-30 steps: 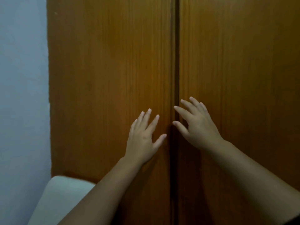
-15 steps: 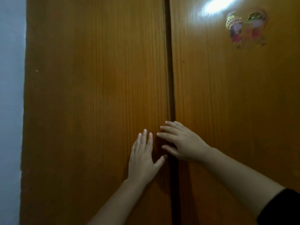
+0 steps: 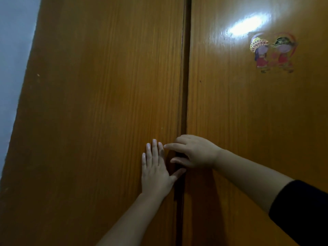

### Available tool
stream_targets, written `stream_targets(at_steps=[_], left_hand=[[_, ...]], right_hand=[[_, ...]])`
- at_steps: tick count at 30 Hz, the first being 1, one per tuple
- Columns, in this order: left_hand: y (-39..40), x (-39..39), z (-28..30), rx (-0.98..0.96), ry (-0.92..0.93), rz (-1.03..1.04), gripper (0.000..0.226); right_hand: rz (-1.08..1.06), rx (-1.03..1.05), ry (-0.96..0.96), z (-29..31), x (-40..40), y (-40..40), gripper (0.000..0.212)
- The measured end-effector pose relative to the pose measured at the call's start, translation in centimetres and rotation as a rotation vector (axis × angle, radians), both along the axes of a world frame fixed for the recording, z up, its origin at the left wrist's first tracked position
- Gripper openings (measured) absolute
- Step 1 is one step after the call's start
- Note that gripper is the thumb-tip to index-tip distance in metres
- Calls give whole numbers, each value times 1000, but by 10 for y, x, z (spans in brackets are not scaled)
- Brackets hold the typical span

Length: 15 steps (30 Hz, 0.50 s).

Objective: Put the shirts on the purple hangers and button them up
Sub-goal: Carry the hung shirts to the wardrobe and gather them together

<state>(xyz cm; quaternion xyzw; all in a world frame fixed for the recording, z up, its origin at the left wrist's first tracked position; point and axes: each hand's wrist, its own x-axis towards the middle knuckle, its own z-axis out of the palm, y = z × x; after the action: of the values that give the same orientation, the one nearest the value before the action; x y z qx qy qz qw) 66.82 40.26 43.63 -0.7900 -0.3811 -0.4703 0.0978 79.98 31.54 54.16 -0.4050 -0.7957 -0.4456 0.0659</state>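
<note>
Two wooden doors fill the view, and none of the task's things, neither shirts nor purple hangers, is visible; as a judgement, they lie behind these doors or elsewhere out of sight. The left hand [image 3: 156,173] lies flat on the left door [image 3: 106,112], fingers straight and close together, the thumb spread toward the dark seam [image 3: 184,103] just beside it. The right hand [image 3: 195,151] reaches across from the right door [image 3: 248,130]; its fingers [image 3: 171,146] are loosely curled, extending over the seam and just above the left fingertips, with the thumb below them at the door edge. Whether they have hooked that edge or merely rest on it cannot be told. No handle shows near either hand. The step in hand appears to be opening the doors, so the task proper has not begun. Risks from here: fingertips can slip off the smooth, glossy edge if the purchase is shallow; the left palm, pressing on its door, can hold the pair closed against the pull; the left thumb, at the seam, can be pinched. Farther out, above the right fingers, a cartoon sticker [image 3: 273,52] sits under a light reflection [image 3: 246,25]; beyond the left fingers stands a pale wall [image 3: 12,50].
</note>
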Motion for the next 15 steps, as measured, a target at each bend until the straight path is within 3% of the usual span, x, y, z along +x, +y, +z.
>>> stream_targets(at_steps=[11,15], left_hand=[[6,0,-3,24,28,-12,112],[18,3,-7,124,-3,-5,108]], right_hand=[[21,135,-120,2,16,18,48],[60,214,-130,2,19,23,46]])
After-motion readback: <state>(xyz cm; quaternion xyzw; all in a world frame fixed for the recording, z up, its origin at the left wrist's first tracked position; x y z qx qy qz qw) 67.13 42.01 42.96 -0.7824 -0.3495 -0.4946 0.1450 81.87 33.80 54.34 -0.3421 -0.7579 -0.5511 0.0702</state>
